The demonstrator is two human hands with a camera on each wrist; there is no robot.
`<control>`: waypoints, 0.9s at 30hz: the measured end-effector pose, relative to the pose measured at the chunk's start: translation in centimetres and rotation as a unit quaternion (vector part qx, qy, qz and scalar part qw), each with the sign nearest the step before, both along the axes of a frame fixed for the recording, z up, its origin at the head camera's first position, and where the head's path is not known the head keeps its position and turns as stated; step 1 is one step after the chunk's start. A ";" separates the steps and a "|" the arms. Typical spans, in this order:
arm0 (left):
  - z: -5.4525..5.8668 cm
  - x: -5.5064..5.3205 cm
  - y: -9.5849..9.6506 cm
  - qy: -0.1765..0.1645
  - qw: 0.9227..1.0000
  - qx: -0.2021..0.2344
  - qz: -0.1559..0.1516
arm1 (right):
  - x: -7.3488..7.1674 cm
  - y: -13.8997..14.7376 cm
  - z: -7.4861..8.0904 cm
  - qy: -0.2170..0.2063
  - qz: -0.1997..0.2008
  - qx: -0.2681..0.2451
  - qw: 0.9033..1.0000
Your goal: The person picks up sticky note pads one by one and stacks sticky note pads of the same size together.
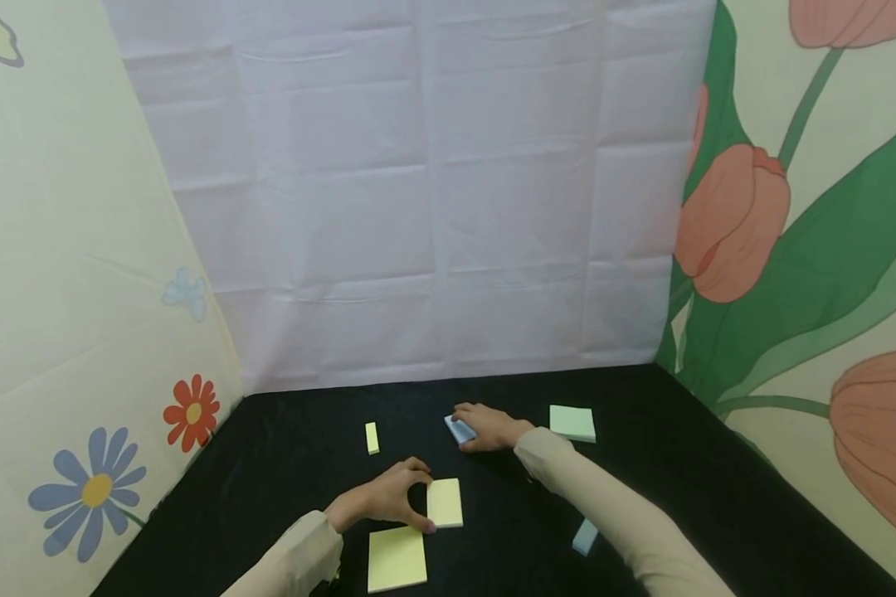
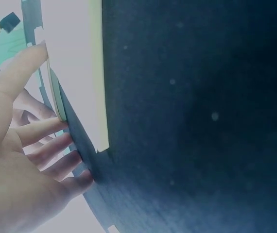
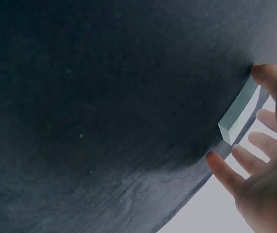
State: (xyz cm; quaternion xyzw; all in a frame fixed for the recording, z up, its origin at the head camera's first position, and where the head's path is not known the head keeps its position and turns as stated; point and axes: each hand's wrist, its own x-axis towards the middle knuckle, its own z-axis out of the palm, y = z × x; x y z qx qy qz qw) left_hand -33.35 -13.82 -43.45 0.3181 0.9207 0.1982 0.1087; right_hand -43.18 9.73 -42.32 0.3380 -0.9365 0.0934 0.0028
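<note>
My left hand point(image 1: 394, 492) holds a small pale yellow sticky note pad point(image 1: 445, 502) by its left side, thumb at the near corner and index finger at the far one. Just below it lies a larger yellow sticky note pad point(image 1: 396, 561), which looms close in the left wrist view. Farther back, my right hand point(image 1: 490, 428) grips a blue sticky note pad point(image 1: 460, 430) from above, partly covering it. In the right wrist view the thumb touches one end of this blue pad point(image 3: 239, 109), while the fingers reach along its far side. Both pads appear flat on the table.
A green sticky note pad point(image 1: 572, 422) lies to the right of my right hand. A narrow yellow pad point(image 1: 372, 438) is at the back left. Under my right forearm, a narrow blue pad point(image 1: 586, 537) shows. Black cloth point(image 1: 299, 464) covers the table; a white sheet point(image 1: 433, 207) hangs behind.
</note>
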 end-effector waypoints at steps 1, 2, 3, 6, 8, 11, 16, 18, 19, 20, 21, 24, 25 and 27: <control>0.0 0.0 0.0 -0.001 1.000 0.000 0.001 | 0.0 0.0 0.0 0.000 -0.003 0.001 1.000; 0.0 0.0 0.0 0.000 1.000 0.001 0.001 | 0.1 -0.1 0.0 -0.002 -0.007 0.001 1.000; 0.1 0.0 -0.1 0.000 1.000 0.003 -0.001 | 0.1 -0.1 0.0 -0.004 -0.010 0.001 1.000; 0.1 -0.2 -0.2 0.008 1.000 0.003 -0.005 | 0.1 -0.1 0.0 -0.005 -0.014 0.003 1.000; 0.0 -0.3 -0.3 0.013 1.000 0.004 -0.009 | 0.0 -0.1 0.0 -0.004 -0.014 0.004 1.000; 0.0 -0.3 -0.2 0.006 1.000 0.007 -0.009 | -0.1 0.0 -0.1 -0.003 -0.013 0.003 1.000; 0.2 -0.3 0.0 0.000 1.000 0.002 -0.010 | -0.3 0.0 -0.3 -0.014 -0.016 -0.014 1.000; 0.2 -0.3 0.1 0.001 1.000 0.002 -0.008 | -0.4 0.0 -0.4 -0.017 -0.018 -0.018 1.000; 0.1 -0.3 0.1 0.002 1.000 0.002 -0.007 | -0.5 0.0 -0.4 -0.020 -0.020 -0.016 0.999; 0.1 -0.3 0.2 0.003 1.000 0.001 -0.007 | -0.5 0.0 -0.5 -0.023 -0.024 -0.013 0.999; 0.1 -0.2 0.2 0.000 1.000 0.004 -0.003 | -0.6 -0.1 -0.5 -0.026 -0.028 -0.011 0.999; 0.1 -0.1 0.2 0.005 1.000 -0.002 0.001 | -0.6 -0.2 -0.6 -0.038 -0.044 -0.005 0.998; 0.1 -0.1 0.2 0.005 1.000 -0.004 0.003 | -0.6 -0.3 -0.6 -0.040 -0.049 -0.004 0.998; 0.0 -0.1 0.2 0.007 1.000 -0.006 0.006 | -0.6 -0.3 -0.6 -0.038 -0.051 -0.005 0.998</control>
